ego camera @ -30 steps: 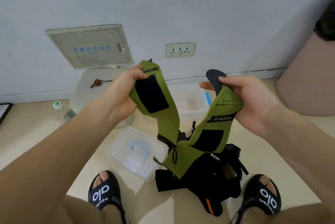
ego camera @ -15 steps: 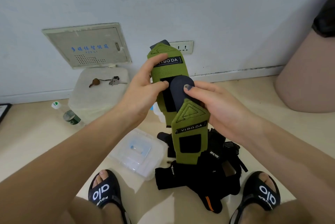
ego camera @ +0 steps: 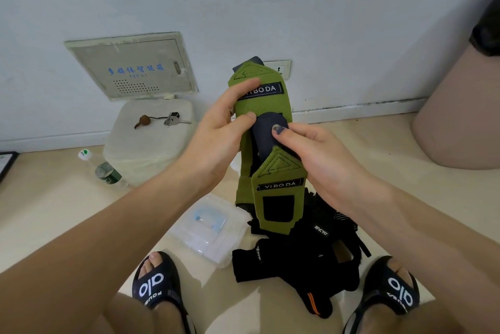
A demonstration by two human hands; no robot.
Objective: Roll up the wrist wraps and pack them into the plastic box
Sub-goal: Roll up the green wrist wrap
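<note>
Both hands are up in front of the wall, working the green wrist wraps (ego camera: 261, 106) held upright between them. The left hand (ego camera: 216, 141) has its fingers spread along the rear wrap, index across the YIBODA label, thumb pressing beside the dark tab (ego camera: 266, 133). The right hand (ego camera: 313, 152) pinches that tab, thumb on top, the other fingers tucked behind and out of sight. The nearer wrap (ego camera: 276, 198) overlaps the rear one, so most of the rear strip is covered. On the floor below lies a clear plastic lid or box (ego camera: 211, 233); I can't tell which, and the wraps hide its far corner. Beside it sits a heap of black gloves and straps (ego camera: 300, 258), too tangled to separate. A white stool (ego camera: 146, 149) by the wall carries keys (ego camera: 171, 119), with a bottle (ego camera: 104, 170) lying just beside it.
</note>
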